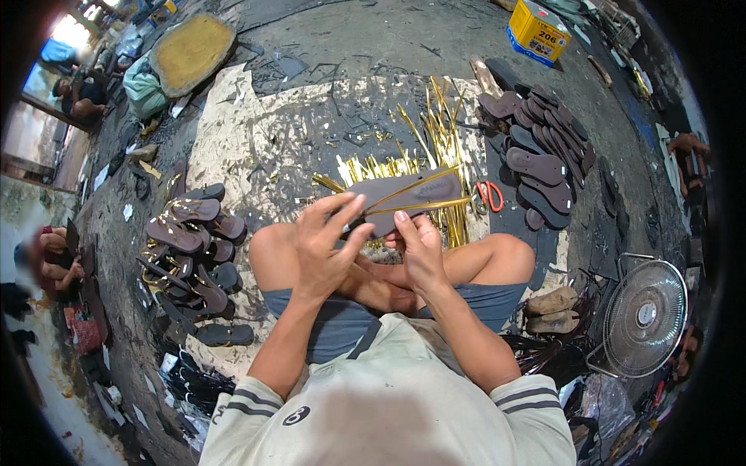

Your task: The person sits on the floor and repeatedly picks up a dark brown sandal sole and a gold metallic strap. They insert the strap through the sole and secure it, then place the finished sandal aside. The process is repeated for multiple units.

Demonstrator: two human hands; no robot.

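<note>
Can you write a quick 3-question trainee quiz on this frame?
1. True or false: both hands are on the brown sandal sole with gold straps across it.
2. Which side of the person is the pile of plain brown soles with no straps? A) left B) right C) behind
3. Fill in: the orange-handled ____ lie on the floor just right of the held sole.

Key
1. True: the left hand and right hand both grip it above the crossed legs.
2. B; the strapped sandals are heaped on the left.
3. scissors
</note>
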